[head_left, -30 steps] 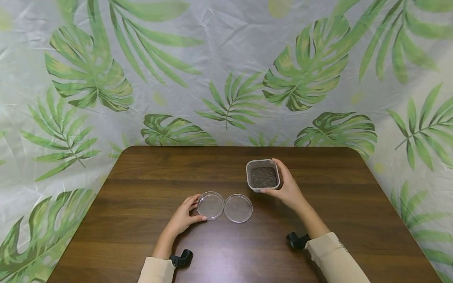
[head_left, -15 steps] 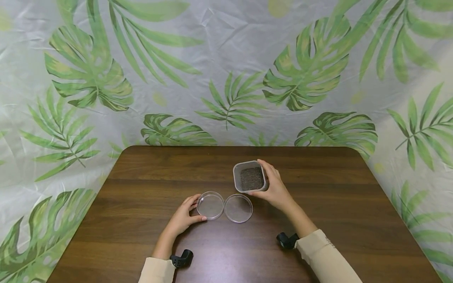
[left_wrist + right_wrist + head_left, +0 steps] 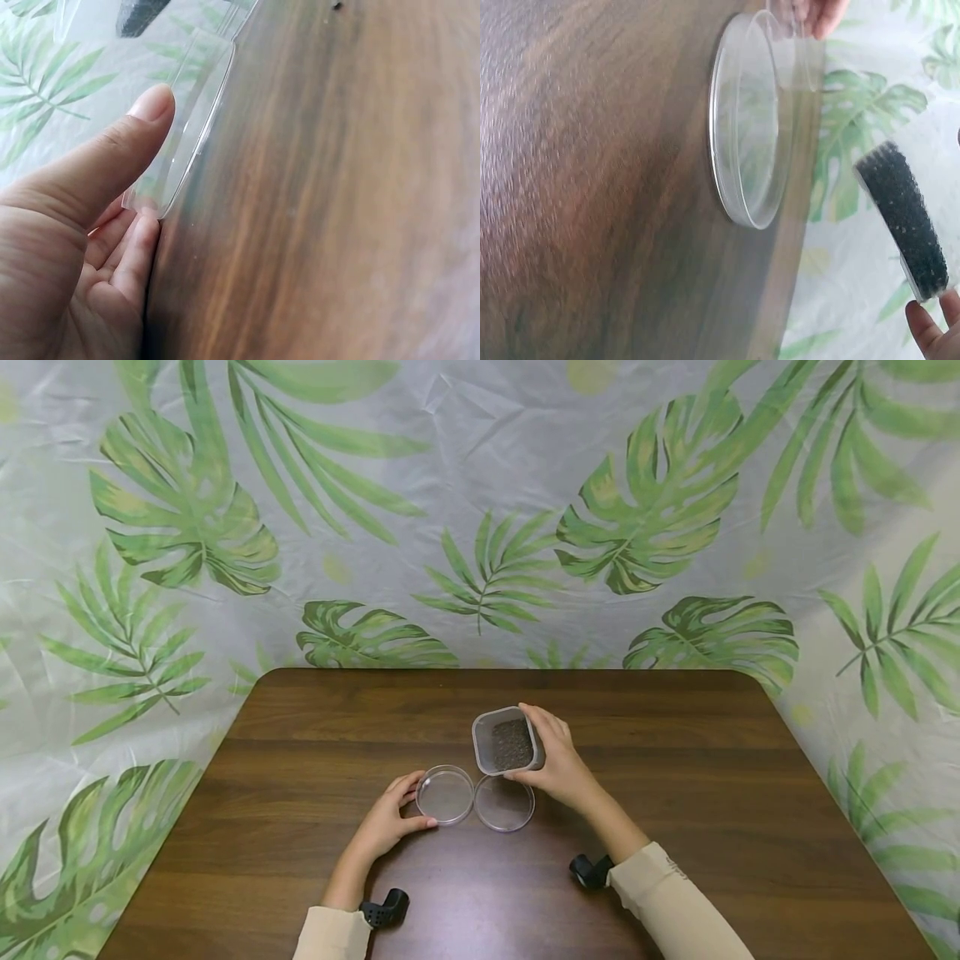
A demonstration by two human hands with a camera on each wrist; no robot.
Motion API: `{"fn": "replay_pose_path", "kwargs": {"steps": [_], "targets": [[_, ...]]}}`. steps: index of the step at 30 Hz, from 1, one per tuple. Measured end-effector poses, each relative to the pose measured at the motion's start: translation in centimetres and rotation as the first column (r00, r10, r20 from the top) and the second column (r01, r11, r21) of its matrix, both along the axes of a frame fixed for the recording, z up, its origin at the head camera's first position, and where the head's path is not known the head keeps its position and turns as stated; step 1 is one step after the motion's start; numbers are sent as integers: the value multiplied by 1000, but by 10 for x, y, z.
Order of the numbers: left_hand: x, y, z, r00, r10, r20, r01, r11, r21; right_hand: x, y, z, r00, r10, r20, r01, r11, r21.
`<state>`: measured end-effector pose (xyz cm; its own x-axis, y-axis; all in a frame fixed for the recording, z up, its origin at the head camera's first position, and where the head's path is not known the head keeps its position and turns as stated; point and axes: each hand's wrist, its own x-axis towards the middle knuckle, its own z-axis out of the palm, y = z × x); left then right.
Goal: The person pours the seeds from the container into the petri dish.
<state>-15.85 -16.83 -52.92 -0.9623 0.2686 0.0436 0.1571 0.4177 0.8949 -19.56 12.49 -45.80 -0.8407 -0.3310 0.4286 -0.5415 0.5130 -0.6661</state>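
Two clear petri dish halves lie side by side on the table. My left hand (image 3: pixel 385 823) holds the left petri dish (image 3: pixel 446 795), thumb on one side and fingers on the other, as the left wrist view also shows. The right petri dish (image 3: pixel 505 806) stands beside it, its far edge covered by a clear square plastic container (image 3: pixel 484 741). My right hand (image 3: pixel 561 767) grips this container by its right side, off the table and tilted to the left. Dark soil-like grains (image 3: pixel 906 217) fill its lower part, seen through the wall in the right wrist view.
A brown wooden table (image 3: pixel 712 760) spreads under everything, its back edge close to a hanging cloth (image 3: pixel 480 485) with green leaf prints. Both wrists carry black camera mounts (image 3: pixel 386 908) just above the tabletop.
The right hand has carried the container leftward and slightly nearer, from right of the dishes to above the right dish's far edge, tilting it left. The left hand and both dishes have stayed put.
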Motion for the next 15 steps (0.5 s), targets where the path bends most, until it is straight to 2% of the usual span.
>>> {"fn": "replay_pose_path", "kwargs": {"steps": [5,8,15], "targets": [[0,1,-1,1000,11,-12,-11,1000,7,1,-6,-1,1000,-1,-10,1,1000,8],[2,3,3,1000,17,-17,-16,1000,15,1,-10,-2,1000,0,-20,1,1000,14],[13,8,30,999,-17,-33,18,999,43,1,-18,-3,998,16,-64,-13,999,42]]}}
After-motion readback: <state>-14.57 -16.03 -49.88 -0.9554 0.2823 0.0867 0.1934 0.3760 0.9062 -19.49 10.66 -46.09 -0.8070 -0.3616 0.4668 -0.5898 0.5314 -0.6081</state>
